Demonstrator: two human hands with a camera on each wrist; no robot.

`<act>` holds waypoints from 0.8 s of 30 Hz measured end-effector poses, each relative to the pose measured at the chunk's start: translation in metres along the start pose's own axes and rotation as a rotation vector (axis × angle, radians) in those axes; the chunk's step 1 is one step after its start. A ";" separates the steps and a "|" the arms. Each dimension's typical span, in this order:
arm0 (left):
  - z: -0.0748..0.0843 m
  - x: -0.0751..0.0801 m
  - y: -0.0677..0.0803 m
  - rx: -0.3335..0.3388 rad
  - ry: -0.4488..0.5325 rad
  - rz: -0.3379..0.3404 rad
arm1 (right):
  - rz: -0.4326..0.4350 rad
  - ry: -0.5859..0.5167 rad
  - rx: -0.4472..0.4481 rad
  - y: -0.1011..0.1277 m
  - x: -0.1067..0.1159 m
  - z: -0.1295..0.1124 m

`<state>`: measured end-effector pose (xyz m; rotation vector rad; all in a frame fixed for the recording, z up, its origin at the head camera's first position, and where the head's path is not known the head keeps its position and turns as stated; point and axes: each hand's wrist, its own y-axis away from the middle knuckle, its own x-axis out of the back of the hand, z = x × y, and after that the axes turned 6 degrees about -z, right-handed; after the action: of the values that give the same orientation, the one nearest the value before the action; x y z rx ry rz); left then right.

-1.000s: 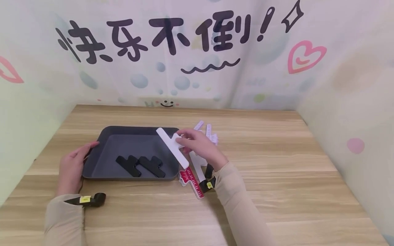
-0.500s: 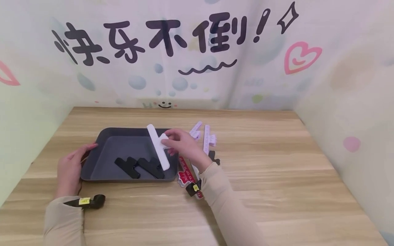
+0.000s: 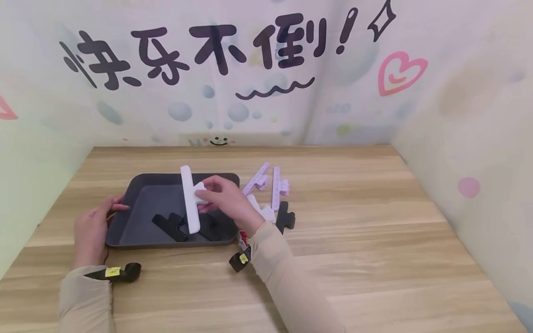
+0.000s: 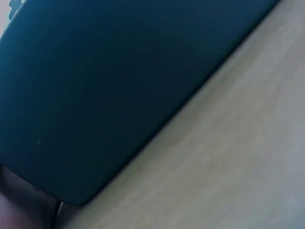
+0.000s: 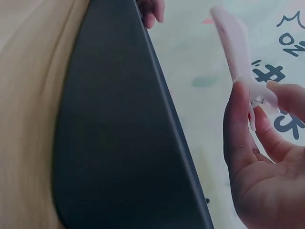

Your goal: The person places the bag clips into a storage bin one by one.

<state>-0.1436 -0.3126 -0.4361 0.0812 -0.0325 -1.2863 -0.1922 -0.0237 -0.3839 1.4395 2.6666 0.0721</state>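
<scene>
The right hand (image 3: 226,201) pinches a white sealing clip (image 3: 189,199) by its short handle tab, thumb and fingertips curled onto the tab, so the long bar hangs steeply over the middle of the dark grey tray (image 3: 137,185), above two black clips (image 3: 189,224) that lie on the tray floor. In the right wrist view the same white clip (image 5: 233,45) stands clear of the tray, with the fingers (image 5: 238,124) closed on its handle. The left hand (image 3: 92,229) rests at the tray's left rim, fingers bent lightly along the edge; whether they truly grip it I cannot tell. On the wooden table (image 3: 374,231) just right of the tray lie two lilac clips (image 3: 268,180), another white clip (image 3: 260,210) and a black clip (image 3: 285,217), with a red one mostly hidden under the right wrist. The held clip looks like light, stiff plastic with a smooth, somewhat slippery bar; the handle tab at mid-length seems the sound place to hold it, since a grip at either end would let the long bar swing.
</scene>
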 end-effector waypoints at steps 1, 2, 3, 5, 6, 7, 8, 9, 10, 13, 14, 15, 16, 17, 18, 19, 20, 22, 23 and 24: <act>0.000 0.001 0.000 0.001 0.012 0.005 | -0.005 -0.019 0.003 -0.002 -0.003 0.000; 0.000 0.002 0.000 0.000 0.020 0.010 | -0.010 -0.034 0.004 -0.003 -0.007 0.001; 0.000 0.003 0.000 0.001 0.028 0.015 | -0.013 -0.053 0.003 -0.005 -0.010 0.001; 0.000 0.003 0.000 0.011 0.048 0.023 | -0.011 -0.092 0.002 -0.008 -0.015 0.003; 0.000 0.002 0.000 0.017 0.058 0.029 | -0.008 -0.113 0.001 -0.010 -0.018 0.004; -0.001 0.001 -0.001 0.021 0.069 0.034 | -0.004 -0.126 -0.003 -0.011 -0.020 0.005; -0.001 0.000 -0.002 0.023 0.083 0.041 | 0.002 -0.138 -0.006 -0.012 -0.022 0.005; -0.001 -0.001 -0.003 0.028 0.093 0.049 | 0.009 -0.148 -0.007 -0.013 -0.024 0.004; -0.002 -0.003 -0.003 0.034 0.096 0.063 | 0.014 -0.154 -0.008 -0.014 -0.026 0.004; -0.003 -0.007 -0.006 0.046 0.100 0.102 | 0.022 -0.170 -0.009 -0.017 -0.032 0.003; -0.003 -0.007 -0.007 0.048 0.099 0.113 | 0.025 -0.181 -0.006 -0.018 -0.033 0.003; -0.003 -0.008 -0.008 0.050 0.093 0.124 | 0.027 -0.190 -0.002 -0.019 -0.035 0.004; -0.003 -0.008 -0.008 0.051 0.090 0.132 | 0.030 -0.197 0.000 -0.020 -0.037 0.005; -0.002 -0.008 -0.009 0.050 0.088 0.135 | 0.032 -0.199 -0.001 -0.021 -0.039 0.006; -0.002 -0.007 -0.009 0.048 0.085 0.137 | 0.036 -0.203 -0.002 -0.022 -0.042 0.007; -0.002 -0.007 -0.009 0.048 0.076 0.138 | 0.041 -0.206 -0.002 -0.022 -0.044 0.009; -0.002 -0.006 -0.009 0.047 0.074 0.134 | 0.044 -0.211 -0.001 -0.023 -0.047 0.011; -0.002 -0.004 -0.009 0.045 0.071 0.123 | 0.046 -0.203 -0.006 -0.024 -0.053 0.015; -0.003 -0.003 -0.009 0.043 0.070 0.117 | 0.043 -0.198 -0.009 -0.024 -0.057 0.018; -0.004 -0.001 -0.009 0.043 0.073 0.110 | 0.042 -0.195 -0.009 -0.024 -0.060 0.020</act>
<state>-0.1520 -0.3136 -0.4403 0.1617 -0.0021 -1.1718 -0.1767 -0.0873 -0.4018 1.4210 2.4777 -0.0506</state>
